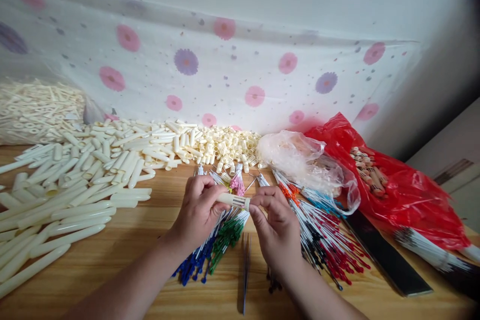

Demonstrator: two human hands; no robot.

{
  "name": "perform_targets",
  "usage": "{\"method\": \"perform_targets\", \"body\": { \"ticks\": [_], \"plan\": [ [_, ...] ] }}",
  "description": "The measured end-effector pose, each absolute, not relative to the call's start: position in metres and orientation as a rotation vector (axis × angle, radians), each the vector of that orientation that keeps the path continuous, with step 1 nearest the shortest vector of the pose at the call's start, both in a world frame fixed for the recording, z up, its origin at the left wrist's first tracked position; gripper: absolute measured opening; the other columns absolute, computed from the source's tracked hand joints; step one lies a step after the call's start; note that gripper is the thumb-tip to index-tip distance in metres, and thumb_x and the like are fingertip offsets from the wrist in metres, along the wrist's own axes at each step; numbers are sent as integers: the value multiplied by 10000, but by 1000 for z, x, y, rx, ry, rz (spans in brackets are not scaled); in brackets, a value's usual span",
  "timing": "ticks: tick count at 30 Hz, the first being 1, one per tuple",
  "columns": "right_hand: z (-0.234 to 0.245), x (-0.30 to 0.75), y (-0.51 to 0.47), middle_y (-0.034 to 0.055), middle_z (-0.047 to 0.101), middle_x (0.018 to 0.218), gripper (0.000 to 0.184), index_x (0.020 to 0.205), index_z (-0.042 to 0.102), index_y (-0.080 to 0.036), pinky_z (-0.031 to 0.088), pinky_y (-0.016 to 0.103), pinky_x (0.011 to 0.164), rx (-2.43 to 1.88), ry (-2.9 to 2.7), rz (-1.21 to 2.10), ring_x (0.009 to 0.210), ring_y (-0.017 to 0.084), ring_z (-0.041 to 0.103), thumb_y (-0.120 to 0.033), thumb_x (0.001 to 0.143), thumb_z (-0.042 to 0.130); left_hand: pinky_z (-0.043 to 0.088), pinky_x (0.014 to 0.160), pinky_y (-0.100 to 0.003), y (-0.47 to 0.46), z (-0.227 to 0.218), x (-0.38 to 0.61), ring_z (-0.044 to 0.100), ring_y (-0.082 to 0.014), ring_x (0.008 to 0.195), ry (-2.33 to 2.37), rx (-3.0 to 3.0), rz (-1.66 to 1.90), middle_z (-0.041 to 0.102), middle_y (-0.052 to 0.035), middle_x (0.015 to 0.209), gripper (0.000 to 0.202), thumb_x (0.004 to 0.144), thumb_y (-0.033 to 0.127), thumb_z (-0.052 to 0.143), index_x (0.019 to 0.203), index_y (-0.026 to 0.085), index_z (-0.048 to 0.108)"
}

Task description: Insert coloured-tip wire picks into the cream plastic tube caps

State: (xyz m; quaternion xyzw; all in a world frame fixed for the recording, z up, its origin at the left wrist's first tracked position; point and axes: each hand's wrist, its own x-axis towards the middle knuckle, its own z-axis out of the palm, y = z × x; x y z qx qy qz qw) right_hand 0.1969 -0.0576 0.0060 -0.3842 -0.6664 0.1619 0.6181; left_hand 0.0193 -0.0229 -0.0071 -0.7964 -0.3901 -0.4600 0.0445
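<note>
Both my hands meet over the middle of a wooden table (pixel 112 260). My left hand (pixel 197 210) is closed round a cream plastic pen barrel (pixel 233 201) held level. My right hand (pixel 275 222) pinches the barrel's right end with thumb and fingers. Under the hands lie bundles of thin pen refills: blue-tipped refills (pixel 195 260), green-tipped refills (pixel 227 237) and red-tipped refills (pixel 337 255). A pink-tipped bunch (pixel 237 183) lies just beyond the barrel.
Long cream barrels (pixel 60 210) cover the table's left. Short cream caps (pixel 150 145) and ribbed cream sleeves (pixel 232 147) are heaped at the back. A clear bag (pixel 300 160), a red bag (pixel 405 195) and tweezers (pixel 245 270) lie nearby. Floral cloth (pixel 225 75) hangs behind.
</note>
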Motion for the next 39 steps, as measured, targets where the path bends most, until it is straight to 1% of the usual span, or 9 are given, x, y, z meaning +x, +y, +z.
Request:
{"method": "perform_targets", "body": {
  "ticks": [9,11,14,17,22,27,30,33,39],
  "plan": [
    [-6,186,-57,36,568,920,140,887,710,-252,485,317,755,-702,-1339,790,875,161,563,-219,836,584,437,757,-355,-21,-7,16,482,-221,857,-1213,-2363,-1410,470,-64,897,367,893,488,430,912,197,653],
    [-2,195,-52,41,592,934,137,888,716,-253,489,332,771,-727,-1371,714,889,167,578,-226,827,596,446,761,-347,-17,-10,13,496,-222,874,-1227,-2414,-1420,477,-65,905,360,896,481,428,926,195,646],
    [11,234,-37,50,636,881,145,874,709,-218,485,331,770,-913,-1454,398,853,170,599,-245,829,574,452,778,-344,-8,-16,9,514,-219,881,-1266,-2450,-1450,488,-57,906,317,899,450,439,938,199,630],
    [19,294,-23,82,683,929,243,921,694,-171,476,309,792,-1507,-1624,188,878,180,621,-252,857,475,453,803,-345,0,-19,5,529,-221,906,-1313,-2467,-1497,507,-50,920,294,891,453,453,940,206,605],
    [9,354,-16,61,723,741,165,751,722,-164,437,250,647,-1867,-1831,252,700,177,638,-177,760,559,452,800,-326,6,-22,4,559,-213,900,-1256,-2561,-1520,572,-43,931,240,892,420,470,961,214,570],
    [-7,343,-2,80,718,781,159,749,710,-159,427,271,694,-2111,-1932,211,773,191,641,-176,781,556,456,762,-306,7,-21,5,576,-204,855,-1242,-2595,-1520,603,-41,897,255,877,428,491,943,200,584],
    [-13,333,11,75,697,851,143,836,681,-150,464,315,749,-2220,-1938,196,825,189,636,-246,831,575,457,760,-309,6,-21,5,582,-209,855,-1252,-2618,-1495,613,-47,881,276,872,434,490,932,189,602],
    [-18,328,20,57,658,965,228,967,629,-144,496,376,809,-2291,-1938,200,887,175,623,-343,887,552,459,760,-312,7,-21,4,586,-212,858,-1260,-2627,-1481,624,-57,879,282,874,417,484,938,175,615],
    [-24,314,35,61,622,1073,243,1051,600,-153,505,392,839,-2240,-2009,274,957,186,608,-335,901,542,457,765,-311,9,-24,4,587,-210,866,-1244,-2621,-1492,628,-66,887,250,875,363,500,953,161,624]
  ]
}}
